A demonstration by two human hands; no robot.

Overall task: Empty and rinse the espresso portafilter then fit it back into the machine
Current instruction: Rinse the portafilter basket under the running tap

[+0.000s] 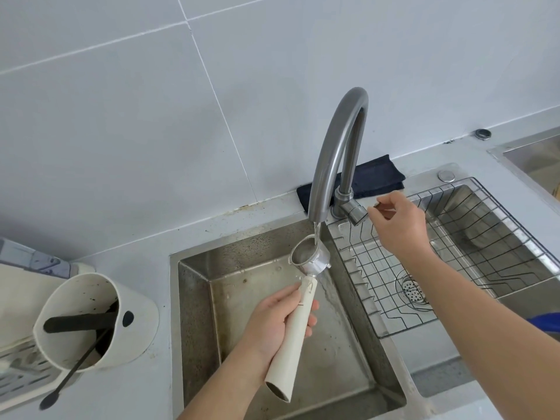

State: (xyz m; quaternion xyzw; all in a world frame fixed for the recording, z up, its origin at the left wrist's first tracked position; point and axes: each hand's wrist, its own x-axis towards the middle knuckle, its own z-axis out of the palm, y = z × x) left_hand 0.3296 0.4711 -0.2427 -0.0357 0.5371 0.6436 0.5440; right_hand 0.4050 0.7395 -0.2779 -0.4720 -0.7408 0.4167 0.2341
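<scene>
My left hand (pixel 274 321) fingers wrap tight round the cream handle of the steel espresso portafilter (pixel 306 269), basket tilted up under the grey gooseneck tap (pixel 336 153) stream, over the steel sink (pixel 194 298) to catch runoff. Right hand (pixel 397 221) fingertips pinch at the tap's lever, probably to set flow.

Bright, even, cool light fills the scene, and the pale grey wall tiles (pixel 121 101) show no hard shadows. Soft highlights run along the curved brushed-steel tap spout (pixel 339 140), and a dull sheen lies on the stainless-steel sink basin (pixel 194 298). Wide-angle distortion bends the tile joints and the pale grey tabletop (pixel 145 247) toward the edges. Focus is fairly sharp overall, slightly softer in the corners.
</scene>
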